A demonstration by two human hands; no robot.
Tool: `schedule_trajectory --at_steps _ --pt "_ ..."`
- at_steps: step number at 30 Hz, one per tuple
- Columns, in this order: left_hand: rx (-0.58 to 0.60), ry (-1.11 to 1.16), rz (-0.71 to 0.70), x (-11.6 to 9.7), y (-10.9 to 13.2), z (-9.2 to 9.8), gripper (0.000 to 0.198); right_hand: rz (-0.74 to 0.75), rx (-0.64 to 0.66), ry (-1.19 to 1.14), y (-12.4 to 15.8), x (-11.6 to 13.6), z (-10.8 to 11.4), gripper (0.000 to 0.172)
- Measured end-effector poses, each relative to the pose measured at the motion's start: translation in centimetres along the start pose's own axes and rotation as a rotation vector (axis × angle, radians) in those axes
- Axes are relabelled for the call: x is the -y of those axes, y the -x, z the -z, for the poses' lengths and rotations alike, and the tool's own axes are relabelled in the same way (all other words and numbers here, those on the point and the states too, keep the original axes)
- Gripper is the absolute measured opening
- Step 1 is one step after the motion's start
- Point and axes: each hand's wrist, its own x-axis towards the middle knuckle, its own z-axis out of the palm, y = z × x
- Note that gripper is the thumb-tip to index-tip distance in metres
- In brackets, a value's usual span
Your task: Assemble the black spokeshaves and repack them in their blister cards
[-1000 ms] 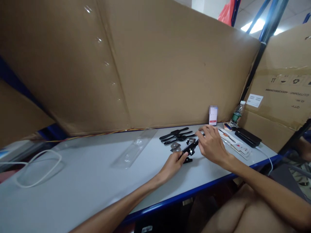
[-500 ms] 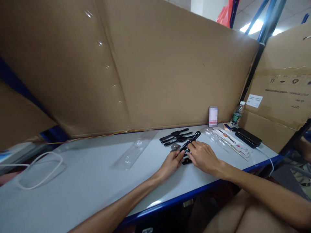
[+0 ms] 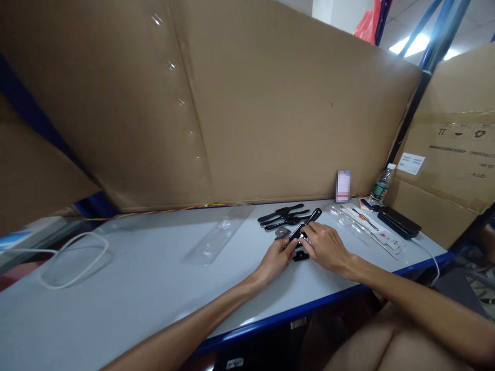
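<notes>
A black spokeshave [image 3: 315, 215] with a hole at its handle end is held slantwise just over the table. My left hand [image 3: 275, 257] is closed around its near end, thumb on top. At the middle of the tool, my right hand [image 3: 327, 246] has thumb and fingers pinched at a small shiny metal part [image 3: 302, 236], partly hidden by the fingertips. Behind the hands lie several more black spokeshaves [image 3: 284, 215] in a loose group. A small grey flat piece [image 3: 282, 233] is beside the left fingers, and dark flat pieces [image 3: 300, 255] lie beneath the hands.
Clear plastic packaging [image 3: 220, 234] lies left of the tools. To the right are printed cards [image 3: 371, 229], a black case [image 3: 399, 221], a water bottle [image 3: 382, 184] and an upright phone [image 3: 343, 186]. A white cable [image 3: 73, 281] loops at left; cardboard [image 3: 270, 103] walls the back.
The view has shifted slightly, moving the scene a little to the right. My right fingers have changed their pinch a little, and more of the shiny part shows.
</notes>
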Motion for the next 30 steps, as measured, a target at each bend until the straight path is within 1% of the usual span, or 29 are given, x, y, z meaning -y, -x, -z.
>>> schedule_trajectory --at_steps 7,14,17,19,24,26,30 --pt "-0.003 -0.06 -0.018 0.3 -0.2 -0.1 0.063 0.035 -0.053 -0.081 0.1 -0.5 -1.0 0.008" --pt "-0.005 -0.1 -0.043 0.8 -0.4 0.1 0.062 -0.002 -0.095 -0.238 0.0 -1.1 -1.9 0.004" --pt "0.004 -0.09 -0.05 0.8 -0.5 0.1 0.063 -0.016 -0.113 -0.288 -0.2 -1.3 -2.2 0.004" --pt "0.015 -0.089 -0.043 0.9 -0.5 0.1 0.064 0.001 -0.115 -0.306 -0.2 -1.3 -2.3 0.007" --pt "0.021 -0.054 -0.014 0.6 -0.5 0.0 0.068 0.091 -0.09 -0.271 -0.2 -1.2 -1.5 0.017" --pt "0.037 -0.032 0.003 0.2 -0.2 0.1 0.068 0.104 -0.099 -0.248 -0.1 -1.1 -0.9 0.017" --pt "0.059 0.028 0.061 -0.6 0.3 0.3 0.067 0.087 -0.15 -0.198 0.0 -1.3 -0.3 0.009"
